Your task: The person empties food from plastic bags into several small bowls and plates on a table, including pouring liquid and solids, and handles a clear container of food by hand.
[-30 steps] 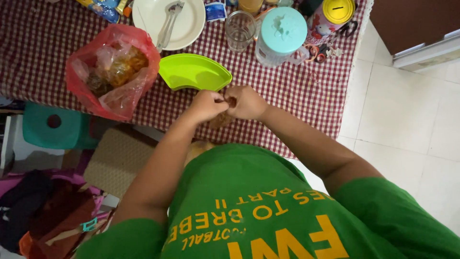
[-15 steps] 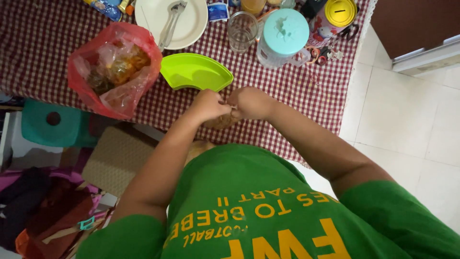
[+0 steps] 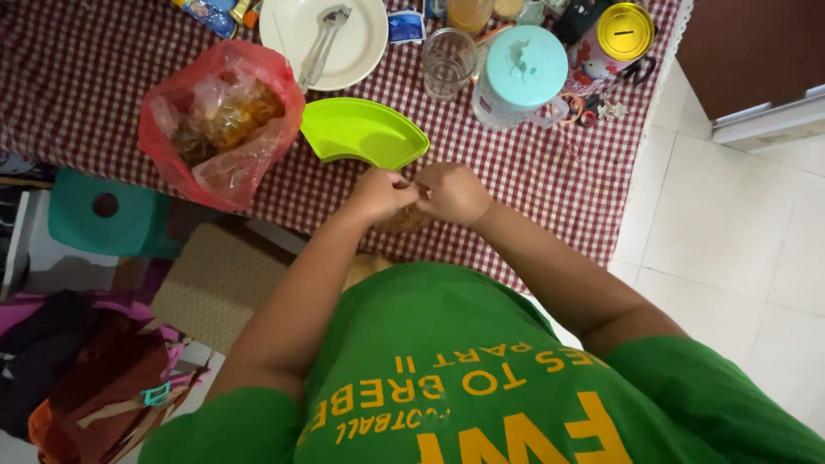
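My left hand and my right hand are pressed together at the near edge of the red-checked tablecloth. Both pinch the top of a small clear bag of brownish food, most of it hidden beneath my fingers. Just beyond my hands lies an empty lime-green fan-shaped dish. To its left sits a red plastic bag holding several clear packets of fried food.
At the table's far side stand a white plate with a metal spoon and fork, an empty glass, a jug with a teal lid and a yellow-lidded tin. A teal stool and clothes lie left; white floor tiles right.
My hands stay joined on the small bag, fingers shifting slightly. The view has drifted, so the table appears a little lower and to the right.
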